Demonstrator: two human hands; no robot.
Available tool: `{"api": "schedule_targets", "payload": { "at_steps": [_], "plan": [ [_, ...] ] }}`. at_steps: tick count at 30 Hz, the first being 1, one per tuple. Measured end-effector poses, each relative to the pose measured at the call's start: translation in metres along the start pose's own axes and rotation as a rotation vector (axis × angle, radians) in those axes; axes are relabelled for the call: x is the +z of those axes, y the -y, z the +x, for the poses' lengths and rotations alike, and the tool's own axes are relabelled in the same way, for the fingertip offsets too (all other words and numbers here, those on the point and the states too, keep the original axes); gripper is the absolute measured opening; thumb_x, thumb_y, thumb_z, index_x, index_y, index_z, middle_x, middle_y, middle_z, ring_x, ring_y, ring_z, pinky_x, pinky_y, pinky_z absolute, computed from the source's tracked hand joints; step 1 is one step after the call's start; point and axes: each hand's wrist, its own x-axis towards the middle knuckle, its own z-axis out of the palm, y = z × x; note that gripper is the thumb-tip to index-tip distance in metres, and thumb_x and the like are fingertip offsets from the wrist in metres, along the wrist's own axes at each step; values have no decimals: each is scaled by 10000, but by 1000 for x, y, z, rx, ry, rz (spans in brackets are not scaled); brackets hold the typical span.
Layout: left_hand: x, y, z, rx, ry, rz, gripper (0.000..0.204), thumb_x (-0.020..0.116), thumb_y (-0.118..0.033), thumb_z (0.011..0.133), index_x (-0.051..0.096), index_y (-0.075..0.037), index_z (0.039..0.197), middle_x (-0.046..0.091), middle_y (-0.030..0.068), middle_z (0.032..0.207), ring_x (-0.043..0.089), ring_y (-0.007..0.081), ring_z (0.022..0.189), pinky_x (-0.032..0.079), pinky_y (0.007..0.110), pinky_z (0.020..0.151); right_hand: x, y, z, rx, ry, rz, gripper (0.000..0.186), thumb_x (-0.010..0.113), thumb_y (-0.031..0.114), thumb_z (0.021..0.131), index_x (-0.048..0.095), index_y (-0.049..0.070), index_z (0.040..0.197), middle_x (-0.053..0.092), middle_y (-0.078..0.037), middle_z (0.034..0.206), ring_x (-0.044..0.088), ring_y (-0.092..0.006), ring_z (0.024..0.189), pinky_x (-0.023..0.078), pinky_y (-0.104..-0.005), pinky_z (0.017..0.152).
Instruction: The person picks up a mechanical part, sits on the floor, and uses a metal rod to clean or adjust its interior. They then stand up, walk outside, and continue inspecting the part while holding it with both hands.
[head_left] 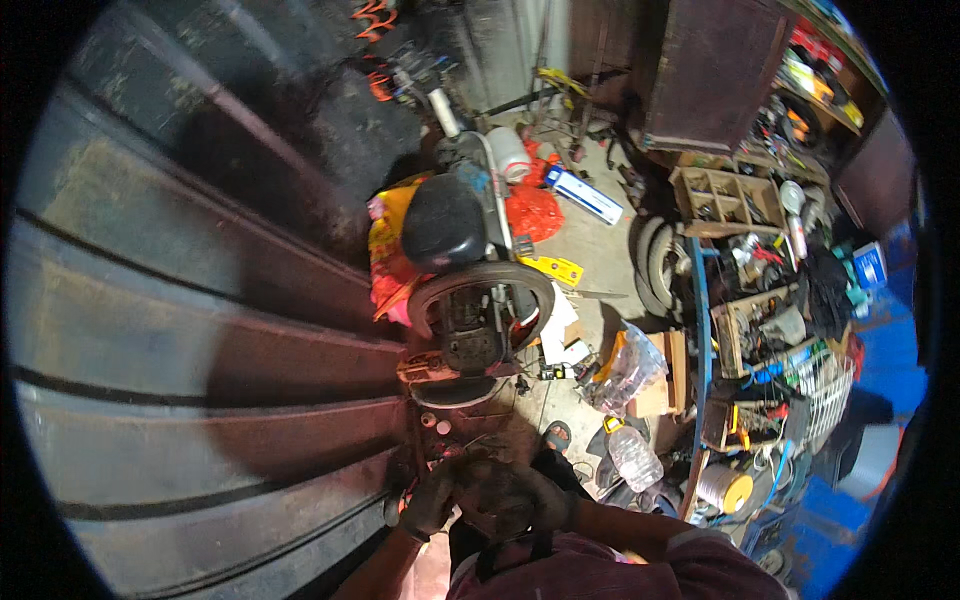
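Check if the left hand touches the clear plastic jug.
Apart. Head view: the left hand is well left of the clear plastic jug, with a wide gap between.

A cluttered workshop: tyres (pixel 644 264) stand beside the left edge of the surface (pixel 702 320), near a compartmented wooden tray (pixel 735 229) holding small parts (pixel 705 208).

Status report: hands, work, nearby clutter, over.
Left hand, right hand flanking dark rounded object. Grip unclear. Clutter nearby: tyre beyond, clear plastic bottle to the right.
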Motion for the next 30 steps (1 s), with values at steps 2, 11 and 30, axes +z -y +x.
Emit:
{"api": "schedule_targets", "payload": {
  "at_steps": [2,11,30],
  "plan": [
    [8,-19,-4,-35,-70,-70,490,422,-347,1071,463,-36,1447,519,134,1438,504,243,1325,407,378,1100,7,13,6,22,47,129,535,403,437,1069,439,111,1491,555,-103,1429,578,-256,1230,477,-411,1042],
    [-64,-25,12,46,-335,82,404,372,-282,1091,569,-30,1338,658,123,1264,644,216,1127,502,376,967,67,94,42,-134,-148,165,702,422,599,994,425,125,1512,534,-136,1455,534,-332,1295,432,-505,1096],
    [-487,94,375,176,-396,1232,348,618,-269,968,629,-20,1211,696,153,1176,685,275,1042,554,396,861,-15,460,462,-754,-394,-2710,653,639,438,915,443,200,1490,458,-80,1525,454,-281,1379,390,-495,1104]
  ]
}}
